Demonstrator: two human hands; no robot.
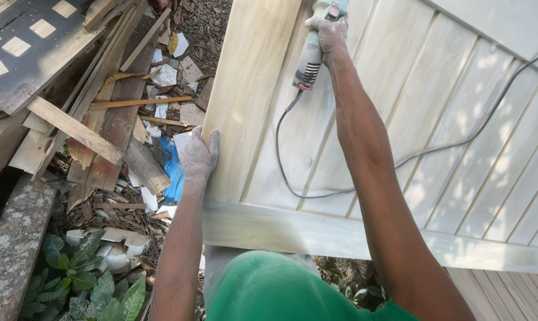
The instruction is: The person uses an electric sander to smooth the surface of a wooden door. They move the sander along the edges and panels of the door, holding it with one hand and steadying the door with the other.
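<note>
Pale wooden door panel [399,137] lies flat before person, slatted, frame rail nearest body. Green shirt [281,291] at bottom edge. Left hand [199,156], dust-coated, grips panel's left edge, fingers curled over stile. Black power cord [292,184] loops across slats, trails off right. Farther up, right hand [327,31] closed around grey power sander [310,56], pressed onto panel near top. Left of panel: scrap planks [96,131], blue sheet [172,169], broken tile bits, green leaves [84,279] on ground.
</note>
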